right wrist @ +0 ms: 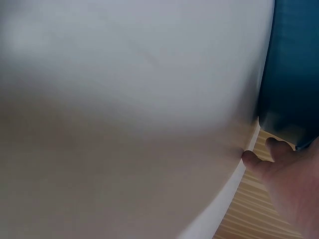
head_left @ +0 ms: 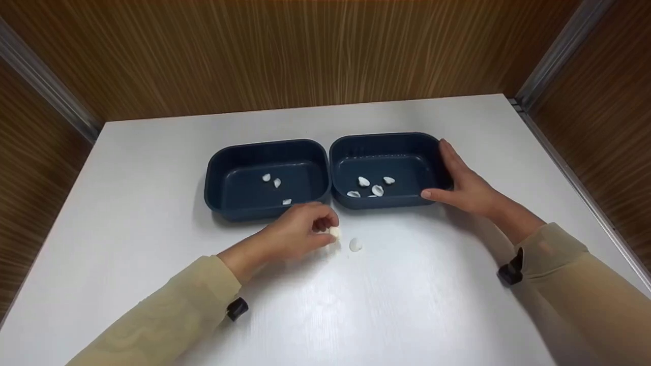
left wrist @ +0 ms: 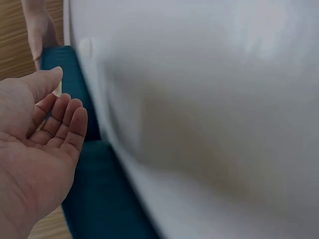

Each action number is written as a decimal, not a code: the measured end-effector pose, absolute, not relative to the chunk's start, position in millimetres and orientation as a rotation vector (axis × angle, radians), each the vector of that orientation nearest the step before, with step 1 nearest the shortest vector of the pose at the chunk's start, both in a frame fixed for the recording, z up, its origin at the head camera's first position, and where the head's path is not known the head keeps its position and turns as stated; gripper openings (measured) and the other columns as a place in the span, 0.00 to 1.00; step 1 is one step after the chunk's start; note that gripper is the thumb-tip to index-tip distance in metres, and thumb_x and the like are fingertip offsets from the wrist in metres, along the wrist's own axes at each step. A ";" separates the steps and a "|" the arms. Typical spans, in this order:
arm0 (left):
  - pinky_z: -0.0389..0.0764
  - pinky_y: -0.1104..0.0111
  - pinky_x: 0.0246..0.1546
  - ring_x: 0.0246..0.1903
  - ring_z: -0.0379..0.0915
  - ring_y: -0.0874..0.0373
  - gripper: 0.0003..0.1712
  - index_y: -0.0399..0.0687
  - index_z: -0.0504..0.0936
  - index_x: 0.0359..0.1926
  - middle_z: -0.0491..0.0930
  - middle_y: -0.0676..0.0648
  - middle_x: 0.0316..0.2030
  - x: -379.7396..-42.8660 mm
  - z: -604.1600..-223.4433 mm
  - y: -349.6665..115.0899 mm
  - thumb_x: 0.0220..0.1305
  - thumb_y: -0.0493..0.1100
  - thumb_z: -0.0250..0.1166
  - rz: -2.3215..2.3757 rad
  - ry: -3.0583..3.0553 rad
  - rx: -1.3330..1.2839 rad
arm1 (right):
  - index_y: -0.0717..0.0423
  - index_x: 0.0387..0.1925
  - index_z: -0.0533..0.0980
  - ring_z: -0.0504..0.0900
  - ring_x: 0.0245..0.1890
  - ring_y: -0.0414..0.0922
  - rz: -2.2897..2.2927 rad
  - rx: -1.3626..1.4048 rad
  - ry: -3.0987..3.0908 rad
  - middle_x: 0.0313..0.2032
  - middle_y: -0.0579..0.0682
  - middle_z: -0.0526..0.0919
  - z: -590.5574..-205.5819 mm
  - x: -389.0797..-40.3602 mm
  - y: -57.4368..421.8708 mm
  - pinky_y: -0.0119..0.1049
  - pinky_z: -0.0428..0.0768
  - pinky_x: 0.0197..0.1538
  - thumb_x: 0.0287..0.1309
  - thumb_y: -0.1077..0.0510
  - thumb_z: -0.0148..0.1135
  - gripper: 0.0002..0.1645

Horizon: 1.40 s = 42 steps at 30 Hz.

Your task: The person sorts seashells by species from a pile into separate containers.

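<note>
My left hand [head_left: 292, 234] pinches a small cream-white shell-like piece [head_left: 334, 233] between thumb and fingertips, just above the table in front of the boxes. The left wrist view shows the piece [left wrist: 58, 90] at the thumb tip, partly hidden. A flat white shell-like piece [head_left: 355, 245] lies on the table right of that hand. My right hand [head_left: 470, 190] rests against the right end of the right dark-blue box [head_left: 386, 202], its fingers extended along the end wall and the thumb at the front rim. Several white shell-like pieces [head_left: 377, 190] lie inside this box.
Beside it, nearly touching, stands the left dark-blue box [head_left: 244, 212], with a few small white pieces [head_left: 277, 183] on its floor. Both boxes are on a white table [head_left: 396, 305]. A wood-grain panel [head_left: 305, 56] rises behind the table, with others at the sides.
</note>
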<state>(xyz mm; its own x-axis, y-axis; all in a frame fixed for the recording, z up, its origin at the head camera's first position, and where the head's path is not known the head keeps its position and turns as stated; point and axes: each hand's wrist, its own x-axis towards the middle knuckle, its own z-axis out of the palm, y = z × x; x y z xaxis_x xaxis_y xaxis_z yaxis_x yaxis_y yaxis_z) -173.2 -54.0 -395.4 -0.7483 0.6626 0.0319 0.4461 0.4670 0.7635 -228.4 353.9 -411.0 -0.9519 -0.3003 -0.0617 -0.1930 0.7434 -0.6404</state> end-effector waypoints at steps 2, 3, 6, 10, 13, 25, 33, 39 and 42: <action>0.82 0.57 0.52 0.45 0.77 0.52 0.09 0.42 0.84 0.48 0.81 0.47 0.42 -174.7 -385.2 -51.8 0.69 0.36 0.71 1.166 2.443 0.962 | 0.45 0.86 0.29 0.31 0.84 0.51 -0.994 -0.399 2.781 0.85 0.46 0.28 -410.6 -228.3 353.9 0.61 0.42 0.81 0.65 0.38 0.72 0.72; 0.82 0.56 0.52 0.45 0.78 0.52 0.09 0.42 0.84 0.48 0.81 0.47 0.43 -175.9 -379.6 -50.4 0.69 0.36 0.71 1.173 2.442 0.977 | 0.44 0.86 0.29 0.31 0.84 0.51 -0.993 -0.398 2.782 0.85 0.46 0.28 -410.4 -228.3 354.0 0.61 0.42 0.81 0.65 0.39 0.72 0.72; 0.83 0.55 0.52 0.45 0.78 0.53 0.08 0.42 0.84 0.48 0.80 0.48 0.44 -181.4 -362.4 -46.1 0.70 0.36 0.70 1.202 2.447 1.031 | 0.44 0.85 0.29 0.32 0.84 0.51 -0.982 -0.393 2.788 0.85 0.46 0.28 -409.9 -228.1 354.3 0.61 0.42 0.81 0.65 0.38 0.72 0.72; 0.82 0.62 0.49 0.43 0.78 0.56 0.08 0.42 0.84 0.48 0.80 0.48 0.44 -192.4 -343.0 -40.4 0.70 0.36 0.71 1.243 2.487 1.047 | 0.44 0.86 0.29 0.32 0.84 0.51 -0.961 -0.394 2.797 0.85 0.46 0.28 -409.2 -228.2 354.7 0.62 0.43 0.81 0.65 0.37 0.72 0.72; 0.81 0.67 0.47 0.43 0.78 0.58 0.08 0.43 0.84 0.49 0.80 0.48 0.44 -201.6 -334.1 -35.7 0.72 0.37 0.71 1.249 2.518 1.020 | 0.44 0.86 0.29 0.32 0.84 0.51 -0.956 -0.392 2.798 0.85 0.46 0.28 -408.9 -228.0 355.0 0.62 0.42 0.81 0.65 0.37 0.72 0.72; 0.79 0.68 0.54 0.48 0.76 0.57 0.12 0.43 0.82 0.56 0.79 0.48 0.49 -235.4 -341.4 -8.2 0.75 0.38 0.68 1.156 2.568 0.885 | 0.42 0.86 0.29 0.32 0.84 0.51 -0.948 -0.375 2.791 0.85 0.45 0.28 -407.4 -226.5 354.7 0.62 0.43 0.81 0.64 0.36 0.72 0.72; 0.78 0.69 0.54 0.49 0.76 0.56 0.13 0.42 0.82 0.57 0.80 0.45 0.50 -242.7 -352.1 0.8 0.75 0.37 0.67 1.092 2.589 0.870 | 0.42 0.85 0.28 0.32 0.84 0.51 -0.925 -0.365 2.794 0.85 0.44 0.28 -406.3 -227.2 353.5 0.62 0.43 0.80 0.64 0.35 0.71 0.72; 0.76 0.66 0.61 0.58 0.77 0.50 0.17 0.41 0.81 0.62 0.79 0.43 0.57 -241.5 -352.7 1.1 0.76 0.39 0.67 1.062 2.621 0.901 | 0.43 0.86 0.29 0.32 0.84 0.50 -0.954 -0.385 2.797 0.85 0.45 0.29 -407.4 -227.9 353.1 0.61 0.43 0.81 0.65 0.37 0.71 0.71; 0.76 0.65 0.62 0.60 0.77 0.48 0.19 0.40 0.80 0.63 0.79 0.43 0.58 -239.1 -352.0 -0.9 0.76 0.40 0.67 1.081 2.618 0.900 | 0.44 0.86 0.30 0.32 0.84 0.50 -0.966 -0.395 2.798 0.85 0.46 0.29 -407.3 -228.4 353.0 0.60 0.43 0.81 0.65 0.37 0.72 0.71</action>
